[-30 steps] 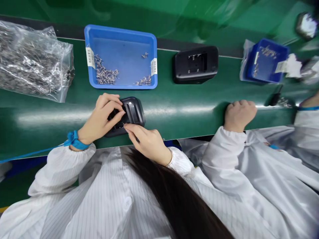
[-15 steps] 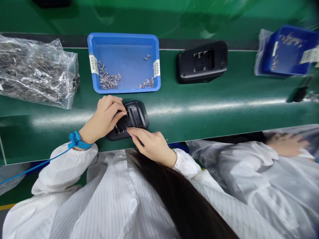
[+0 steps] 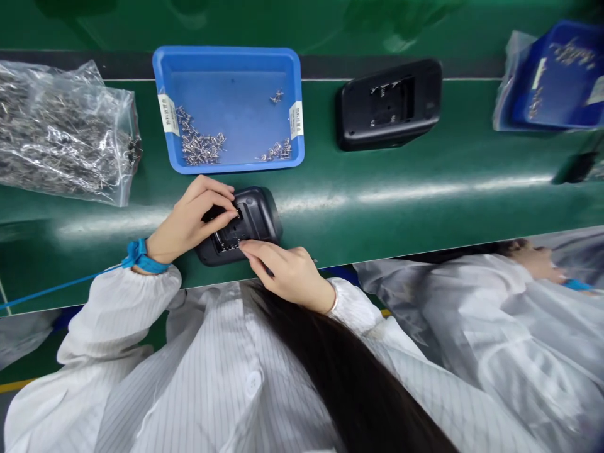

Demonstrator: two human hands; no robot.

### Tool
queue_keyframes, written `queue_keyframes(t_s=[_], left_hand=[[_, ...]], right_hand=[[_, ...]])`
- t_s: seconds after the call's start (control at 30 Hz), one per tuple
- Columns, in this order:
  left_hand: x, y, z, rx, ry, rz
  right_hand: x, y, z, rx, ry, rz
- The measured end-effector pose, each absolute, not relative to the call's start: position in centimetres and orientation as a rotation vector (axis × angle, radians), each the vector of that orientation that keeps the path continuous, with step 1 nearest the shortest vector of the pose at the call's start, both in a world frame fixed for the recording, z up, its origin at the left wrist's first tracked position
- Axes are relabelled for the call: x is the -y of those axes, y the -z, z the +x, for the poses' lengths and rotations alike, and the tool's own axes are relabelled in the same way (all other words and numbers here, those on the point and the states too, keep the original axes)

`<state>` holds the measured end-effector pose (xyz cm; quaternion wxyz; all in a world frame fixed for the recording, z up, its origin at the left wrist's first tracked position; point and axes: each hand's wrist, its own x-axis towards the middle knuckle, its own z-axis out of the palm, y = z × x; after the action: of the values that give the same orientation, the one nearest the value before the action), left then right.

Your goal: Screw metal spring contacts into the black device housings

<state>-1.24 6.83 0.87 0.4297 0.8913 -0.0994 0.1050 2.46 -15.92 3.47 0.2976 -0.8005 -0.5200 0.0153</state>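
Observation:
A black plastic housing (image 3: pixel 258 214) with a recessed battery compartment lies on the green bench in front of me. My left hand (image 3: pixel 191 220) reaches over its left side, thumb and forefinger pinched on a small metal battery spring (image 3: pixel 239 214) at the compartment's upper edge. From the right, my right hand (image 3: pixel 287 274) has its thumb and forefinger closed at the lower edge, by a row of metal spring contacts (image 3: pixel 226 246). Whatever those right fingertips hold is hidden. Beyond the housing, a blue tray (image 3: pixel 226 168) holds loose metal springs (image 3: pixel 201 146).
A clear plastic bag of metal parts (image 3: pixel 66 135) lies at the left. Another black housing (image 3: pixel 389 107) is at the back right, and a second blue tray (image 3: pixel 557 82) stands farther right. A co-worker's sleeve and hand (image 3: pixel 535 259) are at the right. A blue wrist cord (image 3: pixel 61 289) trails left.
My left fingers have shifted slightly left, baring more of the compartment. My right hand stays at its lower edge. The view has moved a little, and the co-worker's hand has moved.

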Motion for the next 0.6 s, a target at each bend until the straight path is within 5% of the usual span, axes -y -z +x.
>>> queue_keyframes(t_s=[0.43,0.6], left_hand=[[-7.2,-0.6,-1.4,0.203,-0.197,2.230],[-5.8,-1.4,-1.2,0.007,0.092,2.359]], right_hand=[[15.9,-3.2,2.4,1.365,-0.078,-2.114],[16.0,-3.6,2.9,1.386,-0.112,-2.134]])
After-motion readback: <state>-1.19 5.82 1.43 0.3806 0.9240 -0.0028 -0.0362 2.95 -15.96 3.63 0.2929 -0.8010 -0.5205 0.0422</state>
